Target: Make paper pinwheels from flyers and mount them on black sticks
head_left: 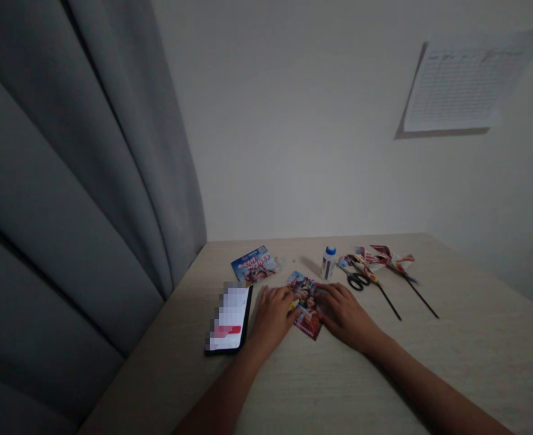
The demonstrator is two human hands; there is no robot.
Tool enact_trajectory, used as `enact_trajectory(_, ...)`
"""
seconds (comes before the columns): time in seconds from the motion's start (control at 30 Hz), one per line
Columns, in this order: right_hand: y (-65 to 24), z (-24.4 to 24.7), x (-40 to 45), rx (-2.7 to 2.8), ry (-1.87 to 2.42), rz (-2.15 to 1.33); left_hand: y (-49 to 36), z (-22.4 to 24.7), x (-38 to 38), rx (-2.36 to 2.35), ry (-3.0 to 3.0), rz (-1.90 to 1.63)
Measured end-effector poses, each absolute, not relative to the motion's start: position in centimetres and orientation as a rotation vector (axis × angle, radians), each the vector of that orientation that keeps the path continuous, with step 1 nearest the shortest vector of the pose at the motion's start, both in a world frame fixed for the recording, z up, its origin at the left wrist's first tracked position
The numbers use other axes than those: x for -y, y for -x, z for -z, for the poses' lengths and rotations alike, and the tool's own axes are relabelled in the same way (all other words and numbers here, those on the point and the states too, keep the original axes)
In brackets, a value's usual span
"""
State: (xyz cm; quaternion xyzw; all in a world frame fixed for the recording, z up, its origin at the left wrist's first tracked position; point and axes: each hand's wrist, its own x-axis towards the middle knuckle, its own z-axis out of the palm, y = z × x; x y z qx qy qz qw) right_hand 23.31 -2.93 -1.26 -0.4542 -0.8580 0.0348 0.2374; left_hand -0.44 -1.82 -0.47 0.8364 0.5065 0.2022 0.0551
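A colourful printed paper sheet (310, 323) lies slantwise on the table between my two hands. My left hand (273, 311) rests on its left side, fingers stretched out and the thumb on the print. Along the right edge lies my right hand (345, 313), fingers extended and apart, with the fingertips touching the paper. Neither hand is visibly closed around anything. Just beyond the sheet stands a white glue bottle (328, 266) with a blue cap. Left of my left hand is a phone (232, 320) with its screen lit and partly pixelated.
Another printed sheet (255, 264) lies at the back left. Black-handled scissors (358, 281) sit right of the glue, beside paper pinwheels (396, 260) on dark sticks. A grey curtain (89, 151) borders the table (293, 386) on the left; a wall stands behind.
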Motion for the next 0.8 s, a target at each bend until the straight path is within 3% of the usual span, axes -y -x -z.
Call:
enact_trajectory(0.4,-25.1,-0.1,2.4,2.381,1.213,-0.350,2.7,0.4,0.2,-1.334,-2.302,-0.520)
enact_trajectory(0.8,-24.8,0.9,1.7,2.267,1.319,-0.232,1.3,-1.1,1.2,-1.383,-2.365,-0.652)
